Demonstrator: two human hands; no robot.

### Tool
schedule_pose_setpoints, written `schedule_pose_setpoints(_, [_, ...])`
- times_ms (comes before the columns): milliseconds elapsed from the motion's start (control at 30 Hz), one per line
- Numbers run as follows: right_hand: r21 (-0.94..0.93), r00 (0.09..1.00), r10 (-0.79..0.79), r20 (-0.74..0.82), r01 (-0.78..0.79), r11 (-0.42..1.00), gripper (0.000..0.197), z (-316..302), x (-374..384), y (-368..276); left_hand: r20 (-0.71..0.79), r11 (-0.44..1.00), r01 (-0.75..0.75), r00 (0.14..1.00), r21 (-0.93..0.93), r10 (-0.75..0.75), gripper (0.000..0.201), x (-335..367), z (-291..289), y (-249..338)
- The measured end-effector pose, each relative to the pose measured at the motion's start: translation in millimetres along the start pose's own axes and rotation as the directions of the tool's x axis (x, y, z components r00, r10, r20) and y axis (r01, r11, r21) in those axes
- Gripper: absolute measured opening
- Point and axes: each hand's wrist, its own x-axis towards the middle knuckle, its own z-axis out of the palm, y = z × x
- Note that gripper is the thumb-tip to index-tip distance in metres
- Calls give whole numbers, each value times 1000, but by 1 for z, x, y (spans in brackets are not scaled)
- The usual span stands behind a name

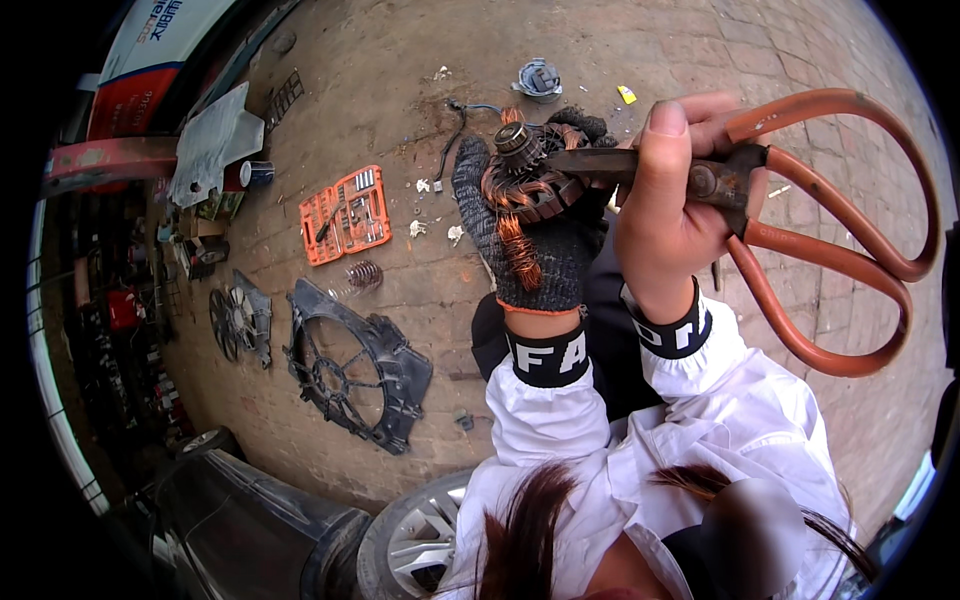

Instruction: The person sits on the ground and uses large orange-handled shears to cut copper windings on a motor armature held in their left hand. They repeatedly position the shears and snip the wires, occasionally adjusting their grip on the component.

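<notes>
In front of me, my left hand (558,262), in a dark grey knitted glove, is closed around a motor armature (540,203) wound with copper wire. Its ridged commutator (518,145) points up, and a loose bundle of copper wire (520,250) hangs over the glove. Bare, my right hand (662,195) grips a pair of large shears (742,185) around the pivot. The orange loop handles stick out to the right. The dark blades reach left to the armature beside the commutator; whether they touch it I cannot tell. Some fingers are hidden behind the shears.
An orange socket case (345,215) lies open on the brick floor at left, near a coil spring (365,277) and a black fan shroud (395,400). A grey round housing (540,80) and a yellow packet (627,94) lie beyond my hands. A wheel (415,540) is close at lower left.
</notes>
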Motion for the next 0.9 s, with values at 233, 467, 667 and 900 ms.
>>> schedule_pose_setpoints(233, [-33,998,39,56,-37,999,14,-4,-7,9,-53,1000,12,998,-26,-14,32,0,1,5])
schedule_pose_setpoints(467, [7,999,26,43,-27,1000,14,0,-8,6,-72,999,7,997,-39,-10,33,2,3,7])
schedule_pose_setpoints(667, [-41,998,8,55,-5,999,13,2,-7,6,-90,998,-3,996,-55,-2,35,3,3,7])
schedule_pose_setpoints(900, [-83,994,-12,106,21,996,11,3,-1,11,-100,997,10,995,-73,-17,37,1,10,10])
